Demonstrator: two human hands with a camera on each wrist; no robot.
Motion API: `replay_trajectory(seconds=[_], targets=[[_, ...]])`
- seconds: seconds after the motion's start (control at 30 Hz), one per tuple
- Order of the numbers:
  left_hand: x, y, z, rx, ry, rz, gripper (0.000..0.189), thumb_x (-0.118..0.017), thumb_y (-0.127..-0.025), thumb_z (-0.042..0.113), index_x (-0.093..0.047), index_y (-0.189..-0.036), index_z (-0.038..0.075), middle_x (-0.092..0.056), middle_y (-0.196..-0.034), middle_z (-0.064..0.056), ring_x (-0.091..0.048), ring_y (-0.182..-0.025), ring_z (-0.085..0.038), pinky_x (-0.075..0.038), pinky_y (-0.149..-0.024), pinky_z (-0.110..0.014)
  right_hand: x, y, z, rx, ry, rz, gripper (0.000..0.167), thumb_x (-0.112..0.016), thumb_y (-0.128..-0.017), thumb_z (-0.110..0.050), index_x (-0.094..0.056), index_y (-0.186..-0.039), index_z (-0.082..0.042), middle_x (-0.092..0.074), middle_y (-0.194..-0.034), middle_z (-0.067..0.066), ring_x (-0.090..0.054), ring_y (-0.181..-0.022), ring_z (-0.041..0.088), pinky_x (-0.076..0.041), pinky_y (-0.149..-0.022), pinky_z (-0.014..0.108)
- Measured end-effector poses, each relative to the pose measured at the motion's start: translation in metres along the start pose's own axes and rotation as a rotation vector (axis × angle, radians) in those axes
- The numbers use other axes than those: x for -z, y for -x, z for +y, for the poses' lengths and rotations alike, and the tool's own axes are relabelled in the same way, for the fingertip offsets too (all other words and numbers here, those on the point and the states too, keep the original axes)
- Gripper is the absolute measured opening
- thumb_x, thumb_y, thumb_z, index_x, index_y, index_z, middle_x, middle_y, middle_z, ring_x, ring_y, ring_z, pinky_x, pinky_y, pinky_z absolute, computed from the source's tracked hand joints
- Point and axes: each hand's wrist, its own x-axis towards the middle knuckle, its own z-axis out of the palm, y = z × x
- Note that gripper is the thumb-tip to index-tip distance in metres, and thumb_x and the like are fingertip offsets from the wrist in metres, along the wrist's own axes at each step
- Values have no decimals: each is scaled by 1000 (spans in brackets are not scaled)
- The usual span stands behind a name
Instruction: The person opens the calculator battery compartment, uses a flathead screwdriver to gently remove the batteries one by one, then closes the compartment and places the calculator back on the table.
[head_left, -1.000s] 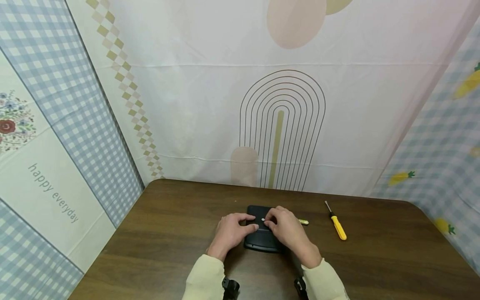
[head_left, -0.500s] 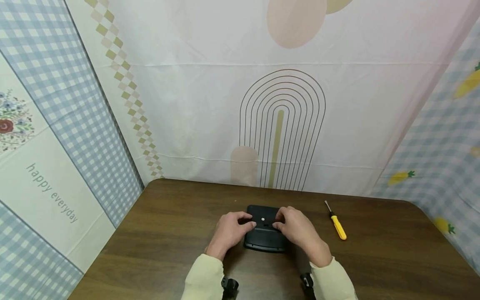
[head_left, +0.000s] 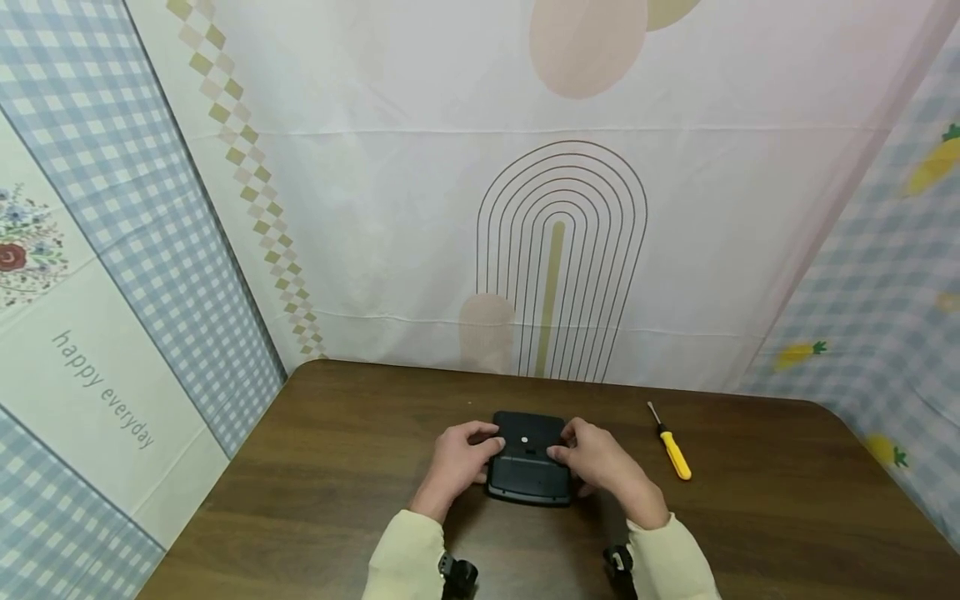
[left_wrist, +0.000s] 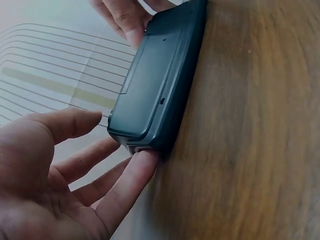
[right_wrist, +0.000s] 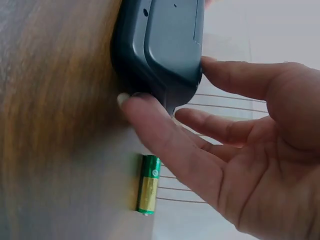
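Observation:
A black calculator (head_left: 528, 479) lies on the table with its back up, a small pale round spot on its far half. My left hand (head_left: 459, 458) holds its left side, thumb at the edge; the left wrist view shows one finger of the left hand (left_wrist: 75, 175) pressed to the end of the casing (left_wrist: 150, 85). On the other side, my right hand (head_left: 600, 458) grips the right edge between thumb and fingers. From the right wrist, the thumb and a finger of this hand (right_wrist: 225, 145) meet the casing (right_wrist: 170, 45). A green and gold battery (right_wrist: 148, 185) lies beyond those fingers, hidden in the head view.
A yellow-handled screwdriver (head_left: 675, 454) lies to the right of my right hand on the brown wooden table (head_left: 337, 467). Behind the table's far edge hangs a white patterned cloth (head_left: 390, 250), with checked cloth on both sides.
My right hand has moved from the middle of the calculator's back to its right edge. The battery seen behind that hand is now covered in the head view. My left hand has shifted slightly.

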Motion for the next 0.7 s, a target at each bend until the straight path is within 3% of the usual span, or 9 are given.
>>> replay_trajectory(seconds=[0.2,0.33,0.5,0.7], targets=[[1,2,1,50,85,12,35,-66,-95,6,-74,-128,0,-73,-107,-11,-70,-80,-20,-64,-63,-36,-2,-2,3,20,-102,4,38,-69,-103,-10,-57,-134,10,-65,-113,18,-65,-79,24,-63,-61,40],[1,1,1,56,106,8,39,-60,-91,-6,-74,-127,-3,-73,-112,-14,-69,-81,-18,-63,-65,-35,0,-2,4,34,-163,8,36,-67,-103,-8,-58,-133,10,-66,-110,18,-64,-80,26,-63,-63,43],[4,-3,1,46,119,2,40,-65,-89,-14,-75,-126,-4,-74,-118,-17,-69,-82,-15,-63,-73,-34,3,-1,5,41,-245,8,32,-61,-105,-8,-60,-131,12,-65,-105,17,-64,-81,27,-64,-67,45],[8,-3,0,17,117,-13,42,-69,-86,-19,-76,-125,-5,-77,-108,-16,-70,-78,-14,-63,-73,-35,6,0,6,34,-306,46,26,-61,-106,-10,-64,-125,8,-66,-107,16,-64,-84,25,-63,-67,42]])
